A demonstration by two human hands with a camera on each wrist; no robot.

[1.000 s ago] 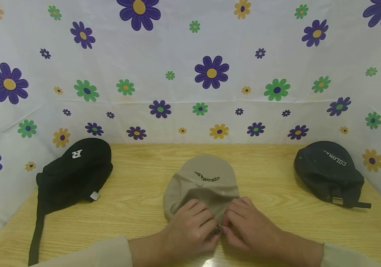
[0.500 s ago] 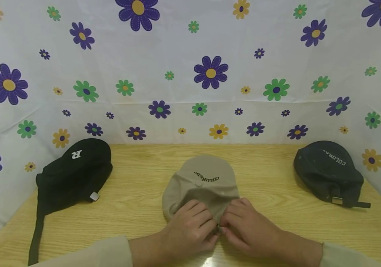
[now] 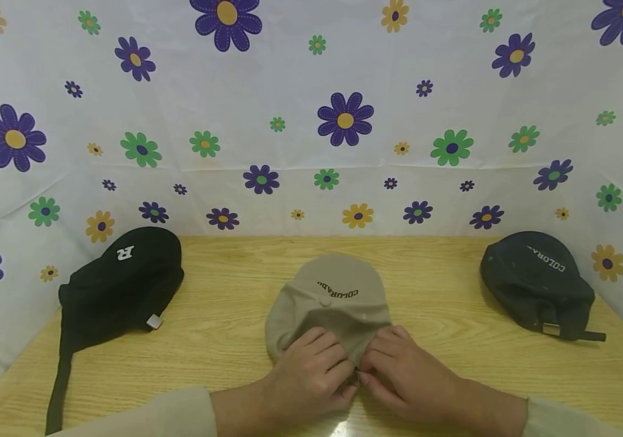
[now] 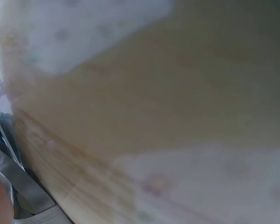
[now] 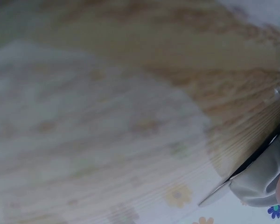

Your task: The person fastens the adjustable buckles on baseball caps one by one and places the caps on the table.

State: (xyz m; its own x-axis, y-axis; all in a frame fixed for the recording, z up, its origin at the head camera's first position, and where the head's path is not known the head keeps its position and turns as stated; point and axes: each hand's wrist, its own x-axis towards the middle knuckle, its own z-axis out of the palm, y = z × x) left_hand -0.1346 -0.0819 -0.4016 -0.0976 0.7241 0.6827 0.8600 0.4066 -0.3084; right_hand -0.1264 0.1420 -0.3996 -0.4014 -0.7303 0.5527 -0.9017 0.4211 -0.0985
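A beige baseball cap (image 3: 344, 273) with dark "COLORADO" lettering lies upside down relative to me in the middle of the table in the head view. Its near edge is between both hands. My left hand (image 3: 311, 376) grips that edge from the left with curled fingers. From the right, my right hand (image 3: 412, 376) pinches the same edge, thumb and fingertips nearly meeting the left ones. A small metallic bit shows between the fingertips; the rest is hidden by the hands. Part of the strap (image 4: 25, 179) appears at the left wrist view's corner, and grey-beige cap fabric (image 5: 259, 182) at the right wrist view's edge.
A black cap (image 3: 125, 285) with a white letter and a long hanging strap lies at the left. At the right sits a dark navy cap (image 3: 535, 285) with a metal buckle. A flowered white cloth (image 3: 289, 79) stands behind the wooden table (image 3: 224, 273).
My right fingertips have moved very slightly left toward the left ones at the cap's near edge. The caps have stayed in place.
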